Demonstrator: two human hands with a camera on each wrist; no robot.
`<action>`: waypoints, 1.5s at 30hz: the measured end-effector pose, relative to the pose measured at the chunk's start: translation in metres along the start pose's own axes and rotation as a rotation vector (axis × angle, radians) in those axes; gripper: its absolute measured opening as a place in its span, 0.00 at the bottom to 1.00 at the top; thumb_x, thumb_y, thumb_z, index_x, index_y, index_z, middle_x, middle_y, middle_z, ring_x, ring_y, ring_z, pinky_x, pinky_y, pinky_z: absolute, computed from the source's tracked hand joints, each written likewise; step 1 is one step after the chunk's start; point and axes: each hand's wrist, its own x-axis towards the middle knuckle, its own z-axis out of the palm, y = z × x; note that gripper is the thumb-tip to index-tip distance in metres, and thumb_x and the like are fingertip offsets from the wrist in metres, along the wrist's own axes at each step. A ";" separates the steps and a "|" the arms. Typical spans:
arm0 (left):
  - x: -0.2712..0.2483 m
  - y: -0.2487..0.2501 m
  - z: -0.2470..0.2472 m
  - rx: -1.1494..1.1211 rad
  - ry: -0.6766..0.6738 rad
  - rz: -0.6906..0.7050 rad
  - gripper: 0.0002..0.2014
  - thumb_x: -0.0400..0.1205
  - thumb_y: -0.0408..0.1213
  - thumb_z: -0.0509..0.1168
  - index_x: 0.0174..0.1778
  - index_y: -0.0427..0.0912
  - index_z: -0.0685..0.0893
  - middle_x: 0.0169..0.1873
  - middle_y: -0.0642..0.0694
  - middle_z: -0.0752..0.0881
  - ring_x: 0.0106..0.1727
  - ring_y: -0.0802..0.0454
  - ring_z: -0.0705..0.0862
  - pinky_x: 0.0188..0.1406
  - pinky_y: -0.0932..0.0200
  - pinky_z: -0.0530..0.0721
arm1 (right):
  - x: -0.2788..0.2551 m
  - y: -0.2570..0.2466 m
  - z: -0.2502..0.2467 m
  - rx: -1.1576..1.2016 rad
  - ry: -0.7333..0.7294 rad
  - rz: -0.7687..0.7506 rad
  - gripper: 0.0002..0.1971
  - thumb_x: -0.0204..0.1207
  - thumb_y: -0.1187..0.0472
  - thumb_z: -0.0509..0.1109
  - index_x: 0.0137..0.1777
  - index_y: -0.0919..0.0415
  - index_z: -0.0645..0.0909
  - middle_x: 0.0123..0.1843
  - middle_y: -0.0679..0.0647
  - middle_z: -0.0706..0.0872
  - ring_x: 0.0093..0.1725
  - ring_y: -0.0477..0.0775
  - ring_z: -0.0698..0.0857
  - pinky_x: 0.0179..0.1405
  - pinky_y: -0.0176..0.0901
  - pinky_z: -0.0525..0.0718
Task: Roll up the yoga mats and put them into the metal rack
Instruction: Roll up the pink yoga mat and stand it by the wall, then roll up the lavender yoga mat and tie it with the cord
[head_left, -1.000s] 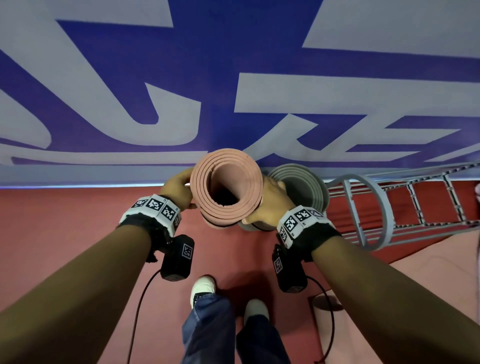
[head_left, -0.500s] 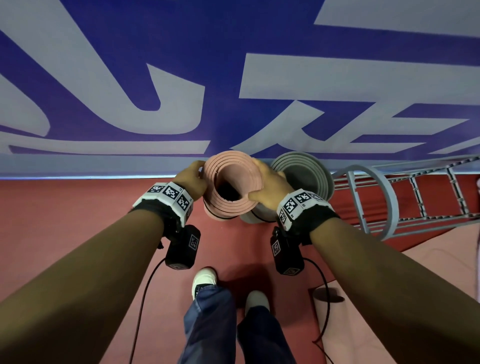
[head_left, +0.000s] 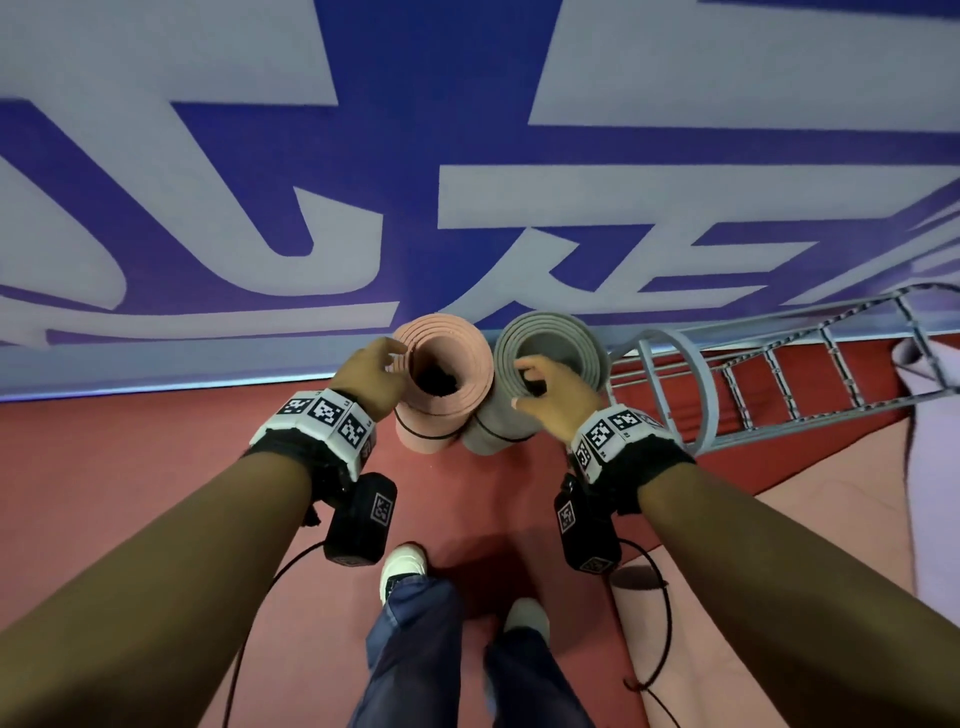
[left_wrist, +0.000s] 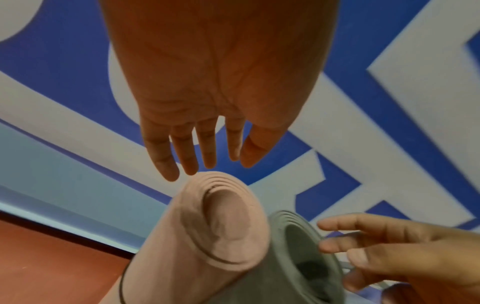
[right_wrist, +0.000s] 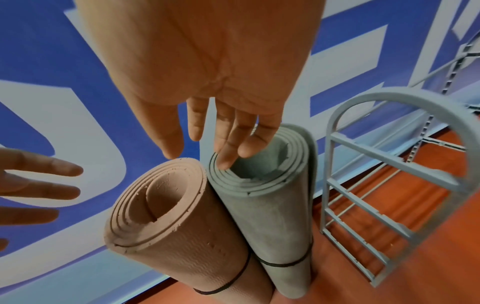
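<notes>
At the foot of the blue-and-white wall banner (head_left: 218, 171), at twelve o'clock from our feet, we are seeing the pink rolled mat (head_left: 441, 374) standing upright on the red floor (head_left: 130, 457), with the grey rolled mat (head_left: 550, 364) touching it at its three o'clock side. Each roll is wearing a thin black band (right_wrist: 223, 287) near its lower part. The metal rack (head_left: 779, 379) is lying just beyond the grey roll, further toward three o'clock, with nothing of the mats inside its hoop that we can see.

Half a second ago both hands were clasping the pink roll at its top rim, held above the floor; now they are letting go. Our left hand (head_left: 371, 374) is hovering at nine o'clock of the pink roll, its fingers (left_wrist: 182, 152) straight and slightly spread, the tips just beside the rim; whether they are touching it we cannot tell. Our right hand (head_left: 558, 395) is shifting over to the grey roll, its fingers (right_wrist: 228, 148) loosely extended, two tips resting on the spiral edge at the top opening, gripping nothing. The pink roll is now sitting lower and closer to the wall than before, leaning against its grey neighbour.
</notes>
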 end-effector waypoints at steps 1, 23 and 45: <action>-0.011 0.007 0.003 0.004 -0.007 0.013 0.20 0.82 0.32 0.63 0.72 0.43 0.77 0.69 0.39 0.79 0.69 0.41 0.78 0.64 0.53 0.75 | -0.011 0.003 -0.004 0.015 0.001 0.007 0.25 0.77 0.62 0.74 0.74 0.56 0.76 0.71 0.56 0.81 0.70 0.55 0.79 0.68 0.42 0.74; -0.345 0.115 0.264 -0.039 -0.013 0.101 0.05 0.82 0.33 0.65 0.49 0.48 0.82 0.51 0.41 0.88 0.58 0.41 0.85 0.59 0.53 0.80 | -0.307 0.265 -0.074 0.092 0.017 0.100 0.06 0.77 0.61 0.72 0.40 0.50 0.81 0.39 0.49 0.85 0.42 0.54 0.82 0.52 0.49 0.83; -0.562 0.062 0.455 -0.069 -0.177 0.153 0.05 0.83 0.32 0.63 0.50 0.46 0.81 0.48 0.43 0.84 0.48 0.47 0.81 0.44 0.61 0.73 | -0.596 0.416 -0.033 0.147 0.109 0.260 0.06 0.77 0.64 0.68 0.50 0.54 0.84 0.51 0.54 0.89 0.46 0.55 0.88 0.47 0.39 0.81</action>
